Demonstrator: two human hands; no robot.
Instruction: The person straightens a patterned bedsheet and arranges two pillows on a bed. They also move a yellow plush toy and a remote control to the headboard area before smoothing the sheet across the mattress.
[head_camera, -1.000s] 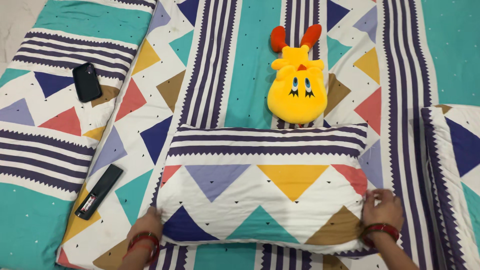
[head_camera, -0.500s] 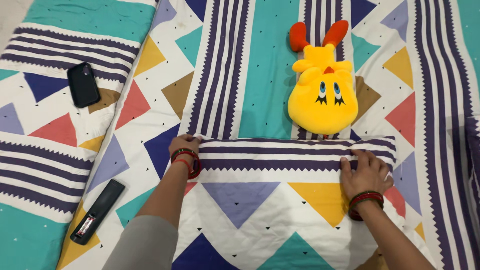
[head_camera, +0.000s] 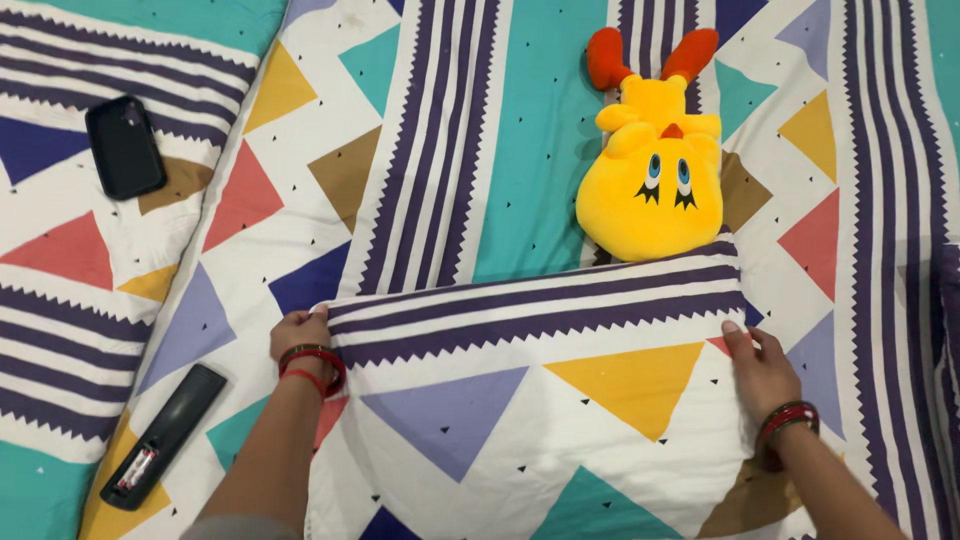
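While the left hand (head_camera: 298, 335) pinches the patterned pillow (head_camera: 540, 400) at its far left corner, the right hand (head_camera: 762, 368) lies flat on its right edge; a yellow plush toy (head_camera: 652, 185) lies just beyond both grips.

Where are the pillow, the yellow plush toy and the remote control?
pillow (head_camera: 560, 420), head view: middle of its patterned top face.
yellow plush toy (head_camera: 650, 205), head view: on its round yellow face.
remote control (head_camera: 165, 435), head view: middle of its black body.
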